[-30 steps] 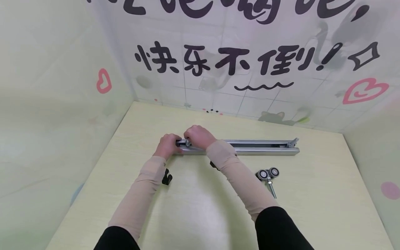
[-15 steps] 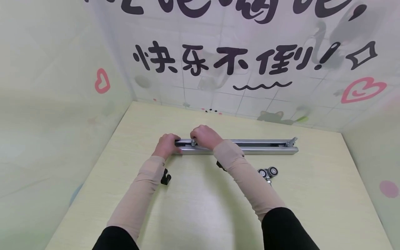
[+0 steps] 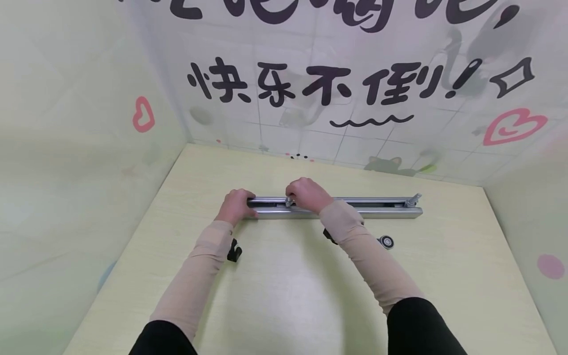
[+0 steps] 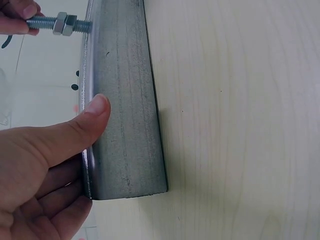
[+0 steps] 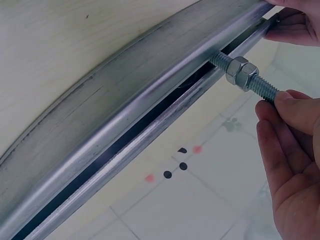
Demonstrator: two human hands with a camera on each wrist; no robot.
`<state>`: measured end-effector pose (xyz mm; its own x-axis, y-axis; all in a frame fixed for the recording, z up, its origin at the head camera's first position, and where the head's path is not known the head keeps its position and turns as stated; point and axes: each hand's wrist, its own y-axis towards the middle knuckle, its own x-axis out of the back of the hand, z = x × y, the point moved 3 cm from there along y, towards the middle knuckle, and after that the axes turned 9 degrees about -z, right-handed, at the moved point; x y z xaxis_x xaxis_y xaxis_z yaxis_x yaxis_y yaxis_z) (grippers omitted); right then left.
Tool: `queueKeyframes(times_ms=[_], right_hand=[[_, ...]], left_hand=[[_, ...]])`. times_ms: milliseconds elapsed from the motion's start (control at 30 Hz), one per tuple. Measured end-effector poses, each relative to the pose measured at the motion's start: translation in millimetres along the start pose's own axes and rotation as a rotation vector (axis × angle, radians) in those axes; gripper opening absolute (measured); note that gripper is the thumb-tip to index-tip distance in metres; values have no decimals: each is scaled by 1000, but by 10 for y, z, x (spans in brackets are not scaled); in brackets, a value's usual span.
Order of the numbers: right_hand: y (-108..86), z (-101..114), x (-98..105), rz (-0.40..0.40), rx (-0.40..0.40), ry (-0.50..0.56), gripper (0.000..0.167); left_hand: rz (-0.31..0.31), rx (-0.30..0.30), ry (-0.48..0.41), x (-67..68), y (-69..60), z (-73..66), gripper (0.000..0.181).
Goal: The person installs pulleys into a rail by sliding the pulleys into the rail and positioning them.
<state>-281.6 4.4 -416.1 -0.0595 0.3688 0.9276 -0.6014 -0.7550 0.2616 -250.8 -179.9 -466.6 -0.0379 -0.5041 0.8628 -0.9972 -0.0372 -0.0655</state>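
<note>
A grey metal rail [image 3: 390,213] with a slot along its top lies across the far part of the table. My left hand [image 3: 234,207] grips its left end, with the thumb [image 4: 95,110] on the front face and the fingers behind. My right hand [image 3: 309,193] pinches the end of a threaded bolt [image 5: 242,74] between thumb and fingers. Two nuts sit on that bolt, which stands out of the slot; whatever it joins inside the rail is hidden. A second bolt [image 3: 413,200] sticks up, tilted, at the rail's right end.
A loose roller [image 3: 387,241] lies on the pale wooden table [image 3: 275,286] in front of the rail, partly covered by my right forearm. Printed sheets [image 3: 337,98] stand behind the table and at its sides. Small black mounts [image 3: 234,250] show beside both wrists.
My right hand has slid rightward along the rail with the bolt, away from the left end. The left hand keeps its hold. My right forearm now covers more of the loose roller.
</note>
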Motion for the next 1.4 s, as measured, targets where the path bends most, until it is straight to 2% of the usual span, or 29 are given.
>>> queueKeyframes(times_ms=[267,933,1233,1400], right_hand=[[-40,-46,21,-6,9,-12,17],[-293,-278,168,-1,-68,34,16],[-419,-399,255,13,-109,32,14],[-496,-467,310,11,-115,48,14]], left_hand=[[4,-7,-8,1,3,-15,62],[10,-4,0,4,-4,-19,62],[-24,-56,13,17,-11,-19,57],[-17,-51,10,21,-17,-24,57]])
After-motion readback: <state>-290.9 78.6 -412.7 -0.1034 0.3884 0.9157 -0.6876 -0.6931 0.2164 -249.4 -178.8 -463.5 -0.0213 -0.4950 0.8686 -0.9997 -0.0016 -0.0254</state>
